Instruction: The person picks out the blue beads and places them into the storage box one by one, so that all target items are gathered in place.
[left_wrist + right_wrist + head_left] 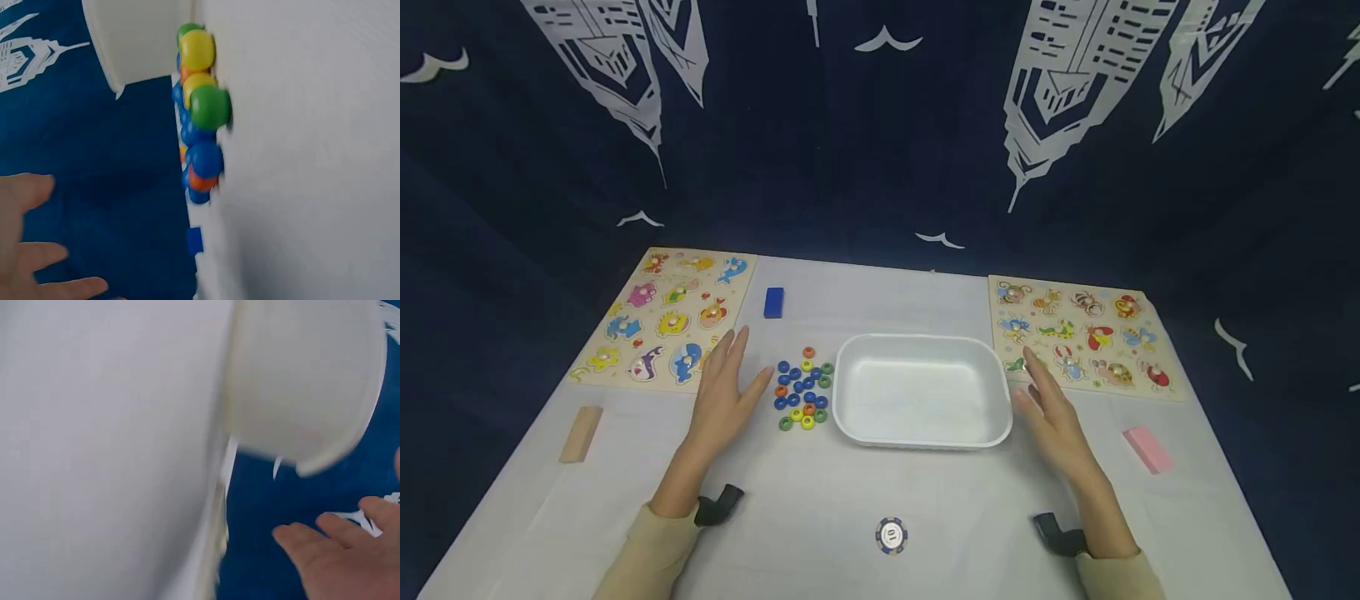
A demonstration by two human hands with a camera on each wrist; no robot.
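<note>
A white tray (922,440) sits in the middle of the table, with nothing inside it. To its left lies a cluster of blue, green, yellow and orange beads (808,383), seen from the side in the left wrist view as round beads (210,107). My left hand (721,404) is held beside the beads, fingers extended and thumb apart, gripping nothing. At the tray's right side my right hand (1058,425) has its fingers extended and holds nothing. The right wrist view shows that hand (350,550) near the blurred tray (300,381).
Animal puzzle boards lie at the back left (647,333) and back right (1075,333). Around the table are a blue block (773,302), a wooden block (581,434), a pink block (1148,450) and a poker chip (891,535). A dark patterned curtain (850,150) hangs behind.
</note>
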